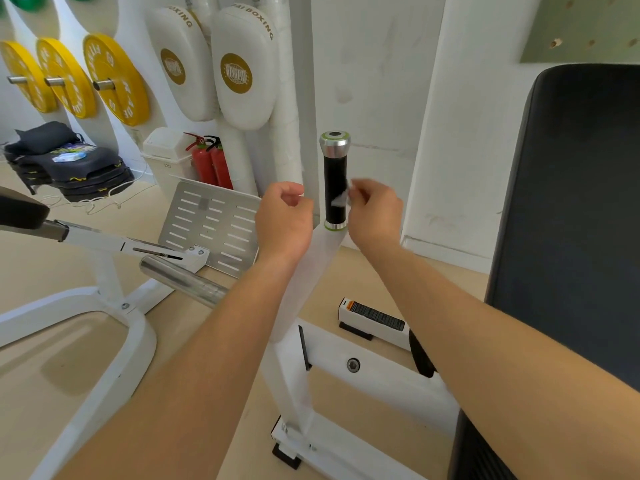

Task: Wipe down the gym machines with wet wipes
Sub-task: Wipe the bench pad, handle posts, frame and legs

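Wipe [341, 198], seemingly crumpled, against cylindrical black grip [335, 173]

Black handle [335, 188] with silver caps, yellow plates [116, 79], red extinguishers [212, 162]

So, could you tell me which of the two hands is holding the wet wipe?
The right hand: it pinches the white wet wipe at the black handle grip; the left hand is curled, holding nothing.
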Tool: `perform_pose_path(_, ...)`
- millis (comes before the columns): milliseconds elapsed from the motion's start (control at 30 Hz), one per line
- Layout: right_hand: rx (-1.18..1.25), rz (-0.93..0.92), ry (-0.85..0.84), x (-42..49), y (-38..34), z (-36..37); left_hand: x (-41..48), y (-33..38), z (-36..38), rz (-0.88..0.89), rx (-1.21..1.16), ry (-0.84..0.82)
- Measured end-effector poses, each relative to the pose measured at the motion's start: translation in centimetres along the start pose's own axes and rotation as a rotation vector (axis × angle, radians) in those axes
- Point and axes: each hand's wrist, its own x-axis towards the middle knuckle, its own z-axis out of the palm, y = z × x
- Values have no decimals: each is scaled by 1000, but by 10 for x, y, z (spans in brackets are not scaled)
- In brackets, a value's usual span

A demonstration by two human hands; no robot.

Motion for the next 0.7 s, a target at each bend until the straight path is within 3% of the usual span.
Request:
perform_pose_path(167, 105, -47, 99, 16, -34, 2, -2, 1, 0, -7, 13, 2)
perform_pose_path(400, -88, 53, -91, -13, 15, 0, -6, 0, -3, 19, 64, -15)
perform_pose_path(567, 109, -4, 96, 18, -27, 2, -3, -1, -8, 4, 61, -31)
perform_pose_path(700, 119, 33, 48, 9, -17, 4, -6, -4, -10, 3, 54, -25)
